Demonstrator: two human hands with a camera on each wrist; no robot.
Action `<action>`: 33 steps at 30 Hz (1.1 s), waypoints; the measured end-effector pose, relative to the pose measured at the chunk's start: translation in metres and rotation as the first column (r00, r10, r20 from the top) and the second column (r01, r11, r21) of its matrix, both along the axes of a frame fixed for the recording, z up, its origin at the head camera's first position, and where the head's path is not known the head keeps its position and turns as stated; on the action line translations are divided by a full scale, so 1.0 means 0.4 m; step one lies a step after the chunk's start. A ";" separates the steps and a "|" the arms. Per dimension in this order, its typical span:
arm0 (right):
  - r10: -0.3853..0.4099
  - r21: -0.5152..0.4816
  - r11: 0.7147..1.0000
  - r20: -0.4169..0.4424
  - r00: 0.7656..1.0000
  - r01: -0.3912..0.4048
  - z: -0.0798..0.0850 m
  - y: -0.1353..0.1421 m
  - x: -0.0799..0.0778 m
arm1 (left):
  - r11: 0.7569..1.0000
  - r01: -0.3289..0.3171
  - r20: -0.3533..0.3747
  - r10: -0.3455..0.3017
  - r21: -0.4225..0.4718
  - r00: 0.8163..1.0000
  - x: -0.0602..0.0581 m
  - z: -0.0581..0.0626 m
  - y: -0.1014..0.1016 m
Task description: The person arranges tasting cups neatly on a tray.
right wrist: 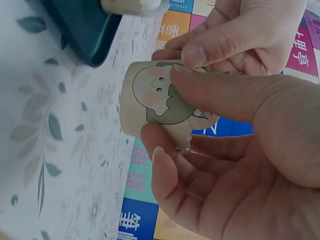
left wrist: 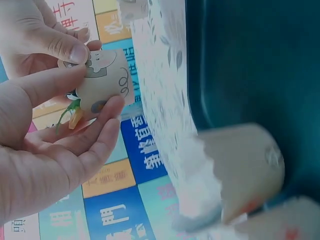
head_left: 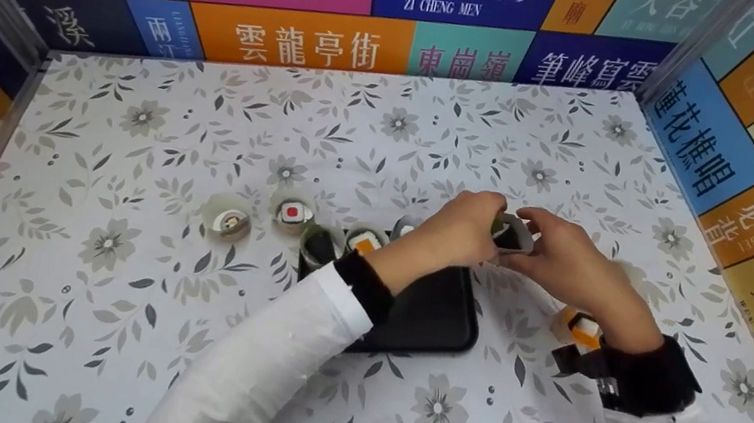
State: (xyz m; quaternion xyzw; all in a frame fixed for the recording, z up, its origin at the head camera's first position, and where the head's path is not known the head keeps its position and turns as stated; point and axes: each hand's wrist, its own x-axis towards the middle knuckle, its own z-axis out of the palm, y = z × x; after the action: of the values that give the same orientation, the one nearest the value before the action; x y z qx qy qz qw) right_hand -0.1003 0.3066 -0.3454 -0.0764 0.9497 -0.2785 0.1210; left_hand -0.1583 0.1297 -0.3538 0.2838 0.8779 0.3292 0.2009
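Both hands hold a paper cup [head_left: 519,240] above the far right corner of a black tray [head_left: 429,315]. The cup lies tipped sideways, a cartoon face printed on its wall [right wrist: 155,90]; its inside looks dark from above. My left hand [head_left: 451,233] grips it from the left, fingers curled along the wall. From the other side, my right hand [head_left: 573,261] pinches it between thumb and fingers. A small green and orange piece [left wrist: 75,117] shows at the cup's mouth, close to the left fingers; part of it is hidden.
Several similar cups with things inside stand along the tray's far edge, among them one with an orange and white piece [head_left: 365,243]. Left of the tray are a cup with a red-marked white piece [head_left: 292,213] and another cup [head_left: 226,218]. One cup [head_left: 582,329] stands beside the right wrist.
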 end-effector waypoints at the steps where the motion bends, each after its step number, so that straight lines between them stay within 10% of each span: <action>1: 0.001 -0.009 1.000 -0.009 1.000 -0.001 -0.003 -0.008 -0.002 | 1.000 0.005 0.002 -0.005 -0.005 1.000 -0.004 0.003 -0.008; 22: 0.007 -0.113 0.994 0.001 1.000 -0.007 -0.109 -0.094 -0.040 | 0.993 -0.026 0.059 0.033 -0.118 0.998 -0.031 -0.034 -0.074; 33: 0.033 -0.078 0.996 -0.004 0.999 -0.033 -0.138 -0.101 -0.050 | 0.970 -0.009 -0.033 0.001 -0.241 0.999 -0.037 -0.054 -0.068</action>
State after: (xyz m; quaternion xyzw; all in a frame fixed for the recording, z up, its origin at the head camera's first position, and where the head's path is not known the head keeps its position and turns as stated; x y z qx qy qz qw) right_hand -0.1201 0.2662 -0.4008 -0.0972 0.9370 -0.3131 0.1211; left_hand -0.1733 0.1023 -0.3756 0.2603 0.9153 0.2159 0.2185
